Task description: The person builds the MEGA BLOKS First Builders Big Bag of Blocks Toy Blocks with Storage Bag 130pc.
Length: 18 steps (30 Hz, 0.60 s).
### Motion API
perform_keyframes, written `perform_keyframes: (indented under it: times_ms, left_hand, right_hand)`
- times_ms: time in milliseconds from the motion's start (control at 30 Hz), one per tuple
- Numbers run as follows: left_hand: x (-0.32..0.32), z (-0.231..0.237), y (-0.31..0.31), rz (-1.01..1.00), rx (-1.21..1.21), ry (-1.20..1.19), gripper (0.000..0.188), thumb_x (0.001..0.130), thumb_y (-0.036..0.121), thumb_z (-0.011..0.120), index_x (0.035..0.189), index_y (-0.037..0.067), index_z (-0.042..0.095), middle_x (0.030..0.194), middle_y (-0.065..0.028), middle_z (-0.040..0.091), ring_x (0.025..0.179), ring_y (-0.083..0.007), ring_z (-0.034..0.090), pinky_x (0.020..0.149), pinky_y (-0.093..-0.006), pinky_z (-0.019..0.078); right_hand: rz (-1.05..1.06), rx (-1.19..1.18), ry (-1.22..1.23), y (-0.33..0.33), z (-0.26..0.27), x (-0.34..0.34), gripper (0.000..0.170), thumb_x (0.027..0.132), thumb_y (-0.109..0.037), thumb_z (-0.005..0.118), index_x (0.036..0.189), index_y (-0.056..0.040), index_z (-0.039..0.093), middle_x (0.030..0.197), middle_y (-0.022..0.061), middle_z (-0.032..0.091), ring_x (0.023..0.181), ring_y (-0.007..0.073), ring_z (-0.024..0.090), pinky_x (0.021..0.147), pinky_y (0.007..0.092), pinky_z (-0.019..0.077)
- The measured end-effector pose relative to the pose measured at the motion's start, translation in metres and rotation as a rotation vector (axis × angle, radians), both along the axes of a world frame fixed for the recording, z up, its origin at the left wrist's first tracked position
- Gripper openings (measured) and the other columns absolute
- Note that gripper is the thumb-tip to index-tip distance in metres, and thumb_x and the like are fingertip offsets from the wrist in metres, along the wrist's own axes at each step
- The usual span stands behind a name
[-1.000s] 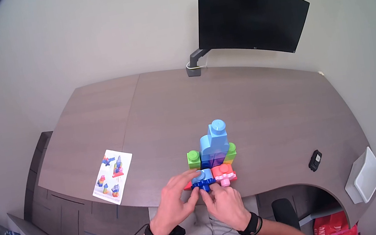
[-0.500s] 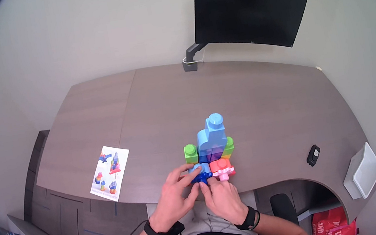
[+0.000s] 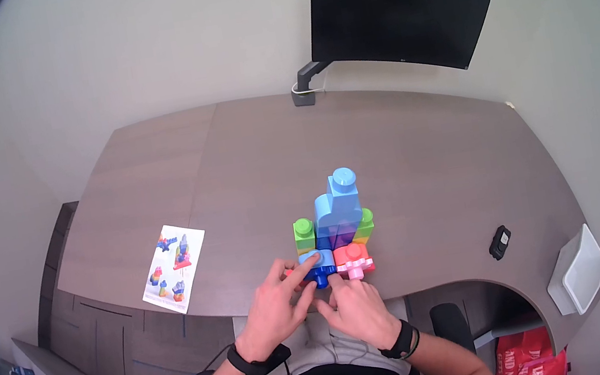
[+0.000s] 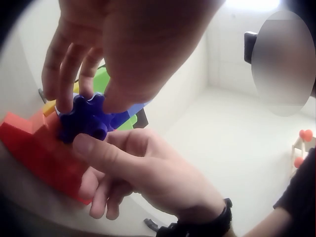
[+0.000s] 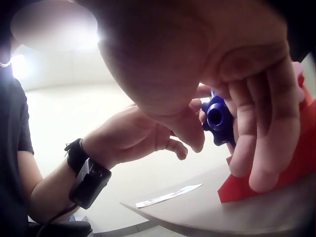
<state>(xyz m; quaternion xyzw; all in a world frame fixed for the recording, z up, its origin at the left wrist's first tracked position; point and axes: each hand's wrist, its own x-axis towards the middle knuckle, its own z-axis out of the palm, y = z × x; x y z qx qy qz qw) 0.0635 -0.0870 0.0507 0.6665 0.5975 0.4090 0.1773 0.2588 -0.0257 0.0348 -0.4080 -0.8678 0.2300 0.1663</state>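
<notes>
A toy-block build stands at the table's near edge on a red base [image 4: 47, 158]. Its light-blue tower [image 3: 337, 209] rises behind a light-blue block [image 3: 310, 259], with a dark-blue gear [image 3: 320, 274] on that block's near side. My left hand [image 3: 276, 309] holds the gear, one finger lying over the light-blue block and the thumb at the gear's edge. From the right, my right hand [image 3: 358, 308] reaches to the gear with extended fingers, its thumb [image 5: 190, 131] close beside the hub. A coral block [image 3: 351, 252] with a pink gear [image 3: 356, 266] sits just right.
Green blocks [image 3: 305, 235] flank the tower. On the left lies a picture sheet [image 3: 175, 268] showing block models. A small black device [image 3: 500, 242] and a white bin [image 3: 576, 271] are at the right; a monitor [image 3: 397, 7] hangs behind the table.
The head view has tilted, so the table sits higher in the frame. My right thumb has shifted slightly away from the blue gear; the left hand stays at it.
</notes>
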Motion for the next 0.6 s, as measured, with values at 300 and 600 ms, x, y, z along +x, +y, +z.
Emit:
perform_keyframes:
  times_ms: [300, 600]
  left_hand:
    - [0.003, 0.003, -0.003, 0.013, 0.028, 0.145, 0.065, 0.097, 0.008, 0.081, 0.159, 0.021, 0.069, 0.132, -0.0133, 0.064, 0.103, -0.0275, 0.078, 0.088, -0.0425, 0.0651]
    - [0.002, 0.003, -0.001, -0.011, -0.023, 0.111, 0.065, 0.097, 0.009, 0.082, 0.160, 0.019, 0.068, 0.129, -0.0146, 0.063, 0.105, -0.0265, 0.081, 0.091, -0.0425, 0.0649]
  right_hand:
    - [0.149, -0.084, 0.077, 0.037, 0.059, 0.052, 0.029, 0.097, -0.029, 0.087, 0.105, -0.0030, 0.076, 0.091, 0.0146, 0.081, 0.084, 0.0360, 0.081, 0.074, 0.0475, 0.0637]
    - [0.013, 0.075, 0.129, 0.060, 0.054, 0.060, 0.023, 0.093, -0.017, 0.091, 0.102, -0.0015, 0.078, 0.090, 0.0129, 0.078, 0.075, 0.0279, 0.077, 0.070, 0.0401, 0.0610]
